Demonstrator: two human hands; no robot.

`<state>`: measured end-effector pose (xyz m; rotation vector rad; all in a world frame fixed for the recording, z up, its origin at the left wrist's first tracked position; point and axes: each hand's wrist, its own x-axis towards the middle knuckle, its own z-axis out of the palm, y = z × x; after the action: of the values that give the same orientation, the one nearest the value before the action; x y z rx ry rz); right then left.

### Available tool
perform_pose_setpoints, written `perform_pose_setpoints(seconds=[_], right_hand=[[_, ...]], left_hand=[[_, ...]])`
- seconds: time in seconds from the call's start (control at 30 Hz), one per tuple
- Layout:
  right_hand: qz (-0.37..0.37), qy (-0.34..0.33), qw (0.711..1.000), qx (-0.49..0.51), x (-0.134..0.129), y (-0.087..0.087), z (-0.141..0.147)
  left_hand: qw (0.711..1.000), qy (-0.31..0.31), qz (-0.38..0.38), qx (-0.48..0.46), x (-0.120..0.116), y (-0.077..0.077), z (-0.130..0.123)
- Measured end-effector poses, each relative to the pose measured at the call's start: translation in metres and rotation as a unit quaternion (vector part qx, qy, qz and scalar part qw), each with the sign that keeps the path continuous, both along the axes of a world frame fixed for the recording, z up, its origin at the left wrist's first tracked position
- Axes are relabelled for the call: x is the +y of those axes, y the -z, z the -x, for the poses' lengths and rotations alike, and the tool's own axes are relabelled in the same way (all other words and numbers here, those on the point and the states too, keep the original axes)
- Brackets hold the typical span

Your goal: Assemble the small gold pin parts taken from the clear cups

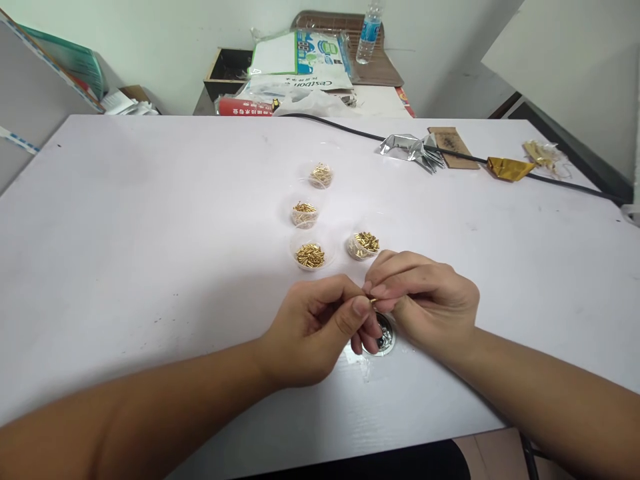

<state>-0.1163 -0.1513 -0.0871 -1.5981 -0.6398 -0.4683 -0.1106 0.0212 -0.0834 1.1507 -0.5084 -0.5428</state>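
Note:
My left hand [320, 330] and my right hand [430, 300] meet low in the middle of the view. Between their fingertips is a tiny gold-coloured pin [373, 301], pinched by both hands and mostly hidden. Beneath the fingers, partly covered, lies a round dark dish [386, 335] with small shiny bits in it. Just beyond my right fingertips stands a clear cup of gold pins [363, 245]. Three more clear cups form a column to its left: a near one [311, 255], a middle one [305, 214] and a far one [321, 175], all holding small gold-coloured pieces.
A black cable [340, 127] crosses the far side of the white table [150, 233]. Near it lie silver foil [407, 148], brown cardboard [454, 148] and a gold wrapper [510, 169]. Behind the table are packages [320, 57] and a water bottle [369, 33].

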Motion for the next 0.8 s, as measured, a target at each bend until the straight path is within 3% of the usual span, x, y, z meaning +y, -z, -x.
perform_pose_setpoints(seconds=[0.8], right_hand=[[0.082,-0.024,0.993,-0.080,-0.0071,-0.0071,-0.0081]], left_hand=[[0.974,-0.048,-0.095,-0.198,0.0038,-0.0020,-0.0097]])
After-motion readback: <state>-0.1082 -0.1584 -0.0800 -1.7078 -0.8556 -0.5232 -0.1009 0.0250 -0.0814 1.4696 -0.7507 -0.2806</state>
